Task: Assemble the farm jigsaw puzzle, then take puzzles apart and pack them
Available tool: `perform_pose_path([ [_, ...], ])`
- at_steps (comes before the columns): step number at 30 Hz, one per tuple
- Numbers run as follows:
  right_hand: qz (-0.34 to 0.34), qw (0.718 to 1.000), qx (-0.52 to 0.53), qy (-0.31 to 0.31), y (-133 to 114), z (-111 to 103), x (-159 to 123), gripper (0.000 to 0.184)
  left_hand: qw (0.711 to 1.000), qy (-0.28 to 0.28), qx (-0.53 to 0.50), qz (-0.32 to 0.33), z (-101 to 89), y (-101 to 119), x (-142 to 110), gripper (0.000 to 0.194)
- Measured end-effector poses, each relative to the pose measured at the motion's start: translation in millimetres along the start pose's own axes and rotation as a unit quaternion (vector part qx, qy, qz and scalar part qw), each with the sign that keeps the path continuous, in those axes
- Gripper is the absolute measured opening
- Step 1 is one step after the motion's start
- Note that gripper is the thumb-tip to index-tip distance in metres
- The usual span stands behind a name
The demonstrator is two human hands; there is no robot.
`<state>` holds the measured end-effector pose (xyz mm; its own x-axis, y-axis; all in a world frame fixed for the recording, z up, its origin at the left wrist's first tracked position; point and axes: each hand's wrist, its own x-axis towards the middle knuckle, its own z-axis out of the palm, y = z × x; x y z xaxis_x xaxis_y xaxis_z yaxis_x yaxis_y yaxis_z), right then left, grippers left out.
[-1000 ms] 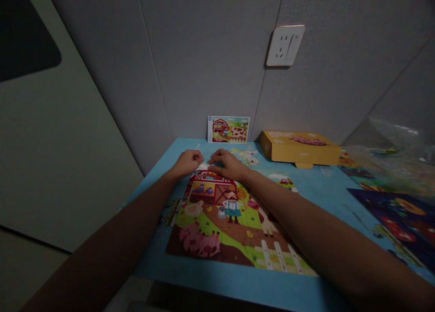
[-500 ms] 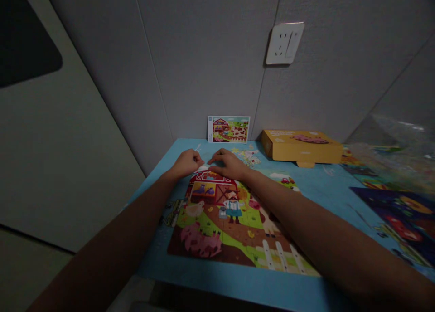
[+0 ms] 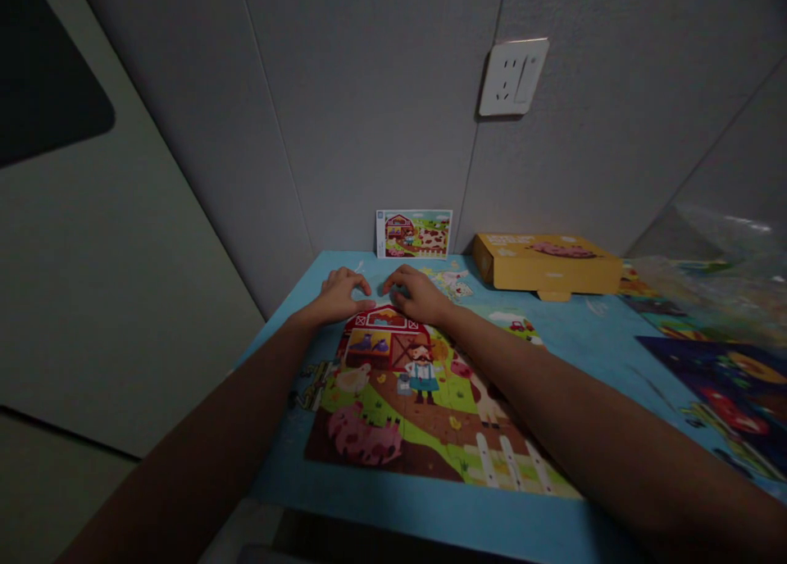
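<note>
A farm jigsaw puzzle [image 3: 406, 400] with a red barn, a farmer and a pink pig lies on the blue table [image 3: 571, 334]. My left hand [image 3: 341, 295] and my right hand [image 3: 416, 293] rest side by side at the puzzle's far edge, above the barn roof. Both lie with fingers spread and pressed down on the pieces there. A small pale piece shows between their fingertips. Both forearms stretch across the puzzle.
A reference picture card [image 3: 414, 234] leans on the grey wall. A yellow puzzle box [image 3: 546, 265] lies to its right. Loose pieces [image 3: 452, 283] sit near the card. A dark puzzle [image 3: 725, 392] and a clear plastic bag [image 3: 719, 277] lie at right. A wall socket [image 3: 512, 77] is above.
Both hands went from pinching a pale piece at the barn roof to lying flatter with fingers spread over it. They shifted slightly away from me.
</note>
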<state>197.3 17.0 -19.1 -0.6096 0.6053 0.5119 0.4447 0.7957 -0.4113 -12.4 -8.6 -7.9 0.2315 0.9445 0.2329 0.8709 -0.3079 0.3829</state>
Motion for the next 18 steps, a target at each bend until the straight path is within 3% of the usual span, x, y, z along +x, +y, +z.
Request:
perform_pose_path([
  [4, -0.041, 0.999, 0.009, 0.009, -6, -5, 0, 0.037, 0.999, -0.007, 0.021, -0.026, -1.2, 4, -3, 0.034],
  [8, -0.064, 0.997, 0.024, 0.038, -15, -7, 1, 0.059, 0.999, -0.008, 0.027, -0.04, -2.5, 9, -5, 0.033],
  [13, -0.095, 0.988, -0.003, -0.118, -17, -3, 3, 0.041, 0.997, 0.001, 0.055, -0.057, 0.6, 9, -4, 0.024],
  [18, -0.064, 0.99, -0.05, -0.115, -18, 3, 2, 0.04, 0.993, 0.012, 0.1, -0.06, 10.6, 17, -4, 0.039],
])
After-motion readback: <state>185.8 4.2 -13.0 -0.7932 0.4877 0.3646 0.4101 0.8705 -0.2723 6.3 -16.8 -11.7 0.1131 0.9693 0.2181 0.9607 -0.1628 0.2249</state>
